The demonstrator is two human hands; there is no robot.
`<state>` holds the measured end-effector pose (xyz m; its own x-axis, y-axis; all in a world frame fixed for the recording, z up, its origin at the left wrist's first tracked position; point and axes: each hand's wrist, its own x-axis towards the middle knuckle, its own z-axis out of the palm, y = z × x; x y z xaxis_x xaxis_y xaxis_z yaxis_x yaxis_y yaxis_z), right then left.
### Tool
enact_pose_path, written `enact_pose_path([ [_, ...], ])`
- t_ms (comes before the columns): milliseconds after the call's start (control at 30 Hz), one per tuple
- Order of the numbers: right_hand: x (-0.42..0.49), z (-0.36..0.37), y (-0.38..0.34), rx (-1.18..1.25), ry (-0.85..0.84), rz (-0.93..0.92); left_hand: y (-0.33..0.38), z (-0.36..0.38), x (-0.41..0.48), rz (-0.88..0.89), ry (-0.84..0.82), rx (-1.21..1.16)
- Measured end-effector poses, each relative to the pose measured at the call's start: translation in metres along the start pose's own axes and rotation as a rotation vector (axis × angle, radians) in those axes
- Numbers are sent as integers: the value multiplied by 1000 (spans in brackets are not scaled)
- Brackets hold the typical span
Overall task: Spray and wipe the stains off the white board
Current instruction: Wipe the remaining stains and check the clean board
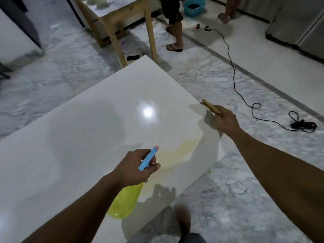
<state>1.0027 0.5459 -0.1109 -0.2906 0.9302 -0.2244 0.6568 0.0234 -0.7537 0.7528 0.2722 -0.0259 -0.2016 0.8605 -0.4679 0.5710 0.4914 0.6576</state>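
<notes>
Holding position over the white board (87, 137), which lay flat and low above the marble floor (228, 199); what carried it could not be seen.

Left hand (135, 165): wrapped around the neck of a spray bottle (126, 202) with yellow body and blue trigger head, nozzle aimed toward the yellowish stain (182, 149) near the board's right edge.

Right hand (226, 120): pinched on a folded tan cloth (211, 107), raised just beyond the right edge, not touching the surface.

Stain: pale, spread in a curved smear, between the two hands.

Risks, as judged:
- Stain sat close to the edge; spray could overshoot onto the floor, and wiping outward could push liquid off, leaving a slippery patch by the person's foot (182, 218).
- Glossy surface with a bright glare spot (148, 112); faint residue could be missed.
- A thin board might shift or tip if pressed hard near its overhanging corner.
- A black cable (233, 76) trailed across the floor well to the right; runoff reaching it would be a hazard.
- Bystanders' legs (175, 32) stood beyond the board, apart.
</notes>
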Motion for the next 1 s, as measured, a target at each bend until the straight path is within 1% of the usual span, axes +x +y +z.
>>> enact_pose_path([
  [100,3,42,20,-123,-61,-126,-15,-5,-4,-36,37,-16],
  [133,4,55,29,-180,-57,-165,-21,-7,-6,-43,50,-19],
  [233,5,76,43,-279,-11,-201,-41,-11,-13,-73,70,-17],
  [433,-24,112,28,-376,-59,-326,-67,-17,-40,-102,102,-45],
  [600,-71,149,14,-398,-91,-359,-92,-23,-79,-95,135,-117],
  [700,-106,176,5,-397,-107,-366,-116,-28,-111,-83,145,-111],
  [800,-145,205,-7,-417,-121,-382,-150,-34,-151,-54,156,-114],
  [1000,-255,292,-37,-426,-133,-420,-240,-51,-263,-46,186,-109],
])
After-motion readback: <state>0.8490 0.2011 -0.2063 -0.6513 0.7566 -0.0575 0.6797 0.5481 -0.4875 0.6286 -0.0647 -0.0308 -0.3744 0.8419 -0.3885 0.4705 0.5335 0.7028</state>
